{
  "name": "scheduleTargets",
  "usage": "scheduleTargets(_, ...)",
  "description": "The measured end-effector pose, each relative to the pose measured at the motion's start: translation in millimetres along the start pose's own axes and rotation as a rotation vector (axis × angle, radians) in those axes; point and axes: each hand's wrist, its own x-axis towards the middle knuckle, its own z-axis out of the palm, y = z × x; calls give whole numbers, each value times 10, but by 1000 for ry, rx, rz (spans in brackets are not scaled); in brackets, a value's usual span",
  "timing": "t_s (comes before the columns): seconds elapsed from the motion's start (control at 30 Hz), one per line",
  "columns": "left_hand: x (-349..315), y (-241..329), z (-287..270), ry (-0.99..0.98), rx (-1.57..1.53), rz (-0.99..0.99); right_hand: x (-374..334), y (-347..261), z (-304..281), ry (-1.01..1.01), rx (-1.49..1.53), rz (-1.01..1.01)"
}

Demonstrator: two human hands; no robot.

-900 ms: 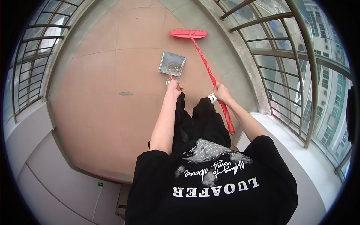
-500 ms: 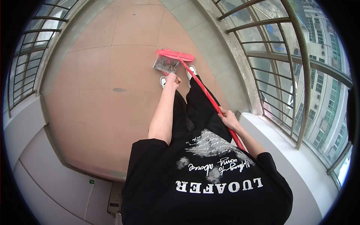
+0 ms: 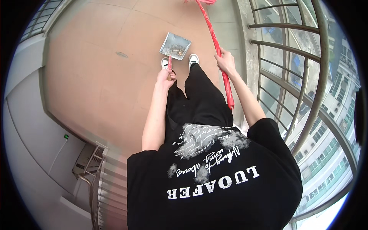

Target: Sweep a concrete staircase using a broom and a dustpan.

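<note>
Head view is showing a metal dustpan (image 3: 175,45) resting on the tan tiled floor (image 3: 96,76) just ahead of the person's white shoes (image 3: 193,59). A small heap of grey-brown debris (image 3: 176,49) is lying inside the pan, toward its rear wall. The left hand (image 3: 165,76) is closing its fingers around the top of the pan's upright red handle (image 3: 169,64), keeping the pan level on the tiles. The right hand (image 3: 226,63) is wrapping its fingers around the red broom handle (image 3: 218,53), which is slanting from beside the right hip up toward the top edge of the picture; only a sliver of the red broom head (image 3: 199,1) is showing there, well apart from the pan.

Judging from this layout, collection appears largely done: debris is already sitting in the pan, and no loose dirt is discernible on the tiles around it, though fine dust would be too small to tell. Emptying the pan appears to be what is left.

A curved metal railing (image 3: 303,73) is bounding the balcony on the right, with buildings beyond it. A small round floor drain (image 3: 122,54) is sitting left of the pan, and a stairway (image 3: 103,180) is descending at lower left.
</note>
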Motion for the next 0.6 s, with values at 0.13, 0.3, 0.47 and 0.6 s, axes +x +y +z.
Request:
scheduleTargets(0.13, -98, -269, -133, -25, -22, 78, 822, -218, 107, -35, 68, -47)
scheduleTargets(0.3, -172, -469, -200, -87, -30, 154, 1075, 81, 305, -159, 287, 61)
scheduleTargets(0.47, -64, -342, -427, -136, -76, 162, 622, 321, 291, -196, 96, 107)
scheduleTargets(0.6, -20, -200, -467, -143, -115, 133, -262, 688, -17, -280, -126, 119)
